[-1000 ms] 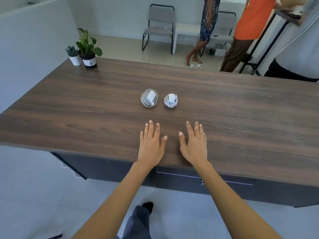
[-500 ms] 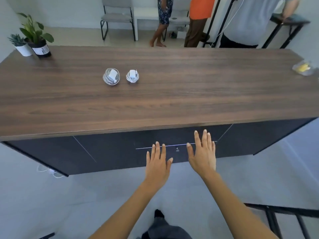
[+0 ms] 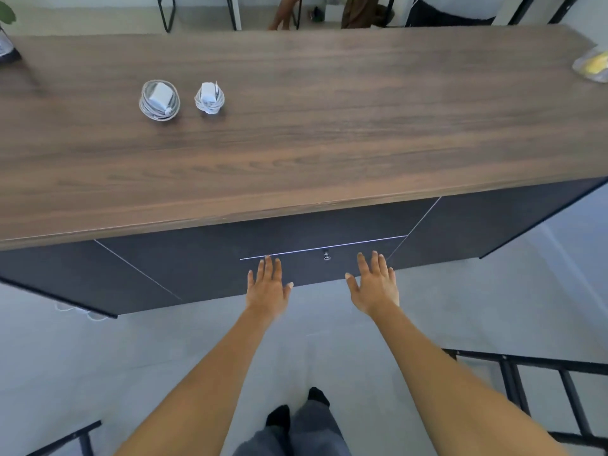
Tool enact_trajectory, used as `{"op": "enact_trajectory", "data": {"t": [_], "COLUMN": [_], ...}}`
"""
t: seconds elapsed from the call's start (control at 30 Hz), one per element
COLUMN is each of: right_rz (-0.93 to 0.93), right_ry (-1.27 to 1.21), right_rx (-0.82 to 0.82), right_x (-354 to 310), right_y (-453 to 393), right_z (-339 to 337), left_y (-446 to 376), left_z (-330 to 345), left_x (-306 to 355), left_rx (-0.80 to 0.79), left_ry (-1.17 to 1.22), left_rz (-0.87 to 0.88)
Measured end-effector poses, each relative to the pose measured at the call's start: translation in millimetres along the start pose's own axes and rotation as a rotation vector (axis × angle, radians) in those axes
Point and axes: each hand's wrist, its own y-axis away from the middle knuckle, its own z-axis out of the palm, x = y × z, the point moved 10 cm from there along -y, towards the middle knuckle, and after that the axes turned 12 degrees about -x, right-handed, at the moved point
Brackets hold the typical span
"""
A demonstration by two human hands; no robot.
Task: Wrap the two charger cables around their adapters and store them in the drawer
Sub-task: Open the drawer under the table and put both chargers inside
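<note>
Two white chargers lie side by side on the wooden desk top (image 3: 329, 133), each with its cable coiled around its adapter: the larger charger (image 3: 159, 99) on the left, the smaller charger (image 3: 209, 97) to its right. Below the desk edge, the dark drawer front (image 3: 316, 268) is shut, with a small key (image 3: 326, 256) in its lock. My left hand (image 3: 268, 287) and my right hand (image 3: 373, 286) are held flat with fingers spread in front of the drawer, one on each side of the key. Both hands hold nothing.
A potted plant (image 3: 6, 34) stands at the desk's far left corner and a yellowish wrapped item (image 3: 592, 65) at its far right. People's legs and chair legs show beyond the desk. A black metal frame (image 3: 543, 390) stands on the floor at my right.
Both hands left the desk top and dropped down in front of the drawer, then spread wider apart. The view tilted down and shifted right. The chargers stayed put.
</note>
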Motion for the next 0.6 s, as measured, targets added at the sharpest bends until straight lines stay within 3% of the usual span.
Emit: {"op": "enact_trajectory", "data": {"t": [0.23,0.4,0.6], "right_rz": [-0.014,-0.053,-0.119], "right_ry": [-0.045,-0.076,-0.075], "right_rx": [-0.105,-0.114,-0.034], "right_x": [7.0,2.9,-10.4], "right_y": [-92.8,-171.7,-242.6], "right_z": [76.5,131.9,187.8], "left_y": [-79.6,-133.6,-184.2], "left_z": [52.8,46.0,42.2], "left_x": [-4.3,-8.2,-20.4], "left_rx": [0.0,0.444,0.79], "left_ry": [-0.134,-0.437,-0.958], "left_rz": [0.028,0.23,0.307]}}
